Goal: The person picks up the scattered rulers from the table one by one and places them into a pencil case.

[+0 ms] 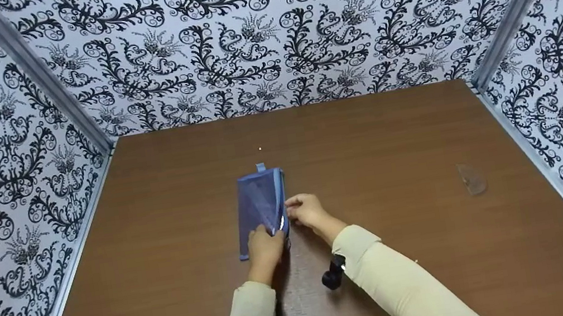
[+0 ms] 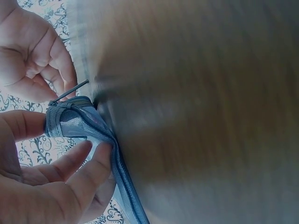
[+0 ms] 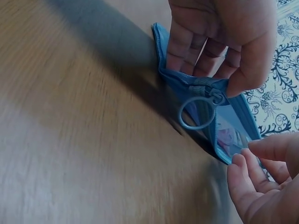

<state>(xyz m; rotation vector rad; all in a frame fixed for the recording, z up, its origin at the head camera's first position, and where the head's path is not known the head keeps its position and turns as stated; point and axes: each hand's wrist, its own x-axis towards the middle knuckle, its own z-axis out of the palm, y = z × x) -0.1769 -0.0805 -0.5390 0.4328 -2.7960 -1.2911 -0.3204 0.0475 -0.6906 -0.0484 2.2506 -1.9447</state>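
A blue mesh zipper pouch lies left of the middle of the table, a small loop at its far end. My left hand grips the near end beside the zipper, thumb on one side and fingers on the other. A ring-shaped pull hangs from the slider there. Along the right edge, my right hand pinches the zipper side of the pouch with thumb and fingertips. The zipper edges stand apart in the right wrist view, and something pinkish-purple shows through between them.
A clear half-round plastic piece, like a protractor, lies on the brown wooden table at the right. Patterned walls with metal edging enclose the table at the back and sides. A small black device sits at the right wrist.
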